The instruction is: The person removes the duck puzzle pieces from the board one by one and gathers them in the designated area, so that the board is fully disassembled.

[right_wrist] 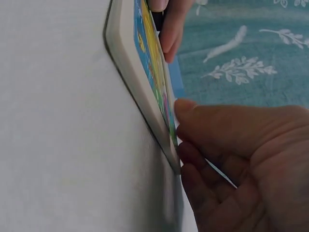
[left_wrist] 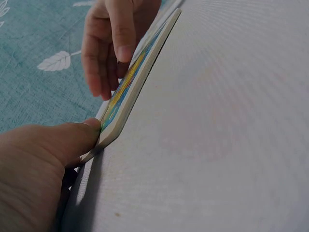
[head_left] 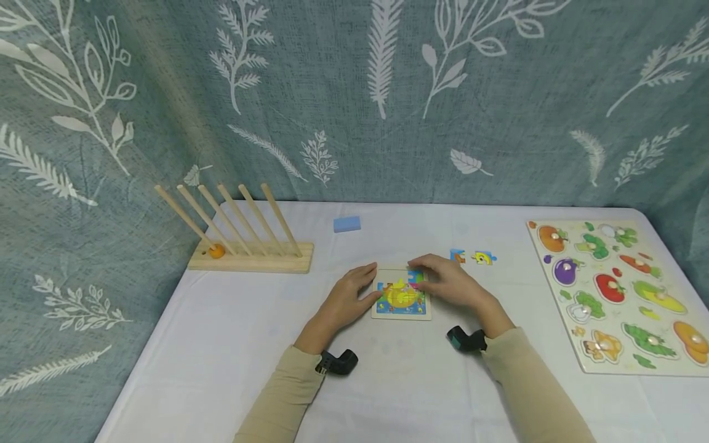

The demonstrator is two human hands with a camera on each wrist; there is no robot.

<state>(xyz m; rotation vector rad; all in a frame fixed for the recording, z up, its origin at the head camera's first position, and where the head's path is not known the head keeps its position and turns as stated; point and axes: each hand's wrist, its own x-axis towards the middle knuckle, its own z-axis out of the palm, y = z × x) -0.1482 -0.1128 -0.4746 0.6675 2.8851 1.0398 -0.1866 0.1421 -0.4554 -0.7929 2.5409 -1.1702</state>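
Observation:
A small square jigsaw puzzle board with a pale wooden rim lies on the table, showing a yellow figure on blue. Bare wood shows at its upper left, between the pieces. My left hand grips the board's left side, the thumb over the rim in the left wrist view. At the upper right corner my right hand holds the board between thumb and fingers; the right wrist view shows them close around the edge. Two loose puzzle pieces lie beyond the right hand.
A wooden peg stand with several tilted-looking rods and one orange bead stands at the left. A blue block lies behind the puzzle. On the right is a large vegetable knob puzzle. A patterned curtain hangs behind the table.

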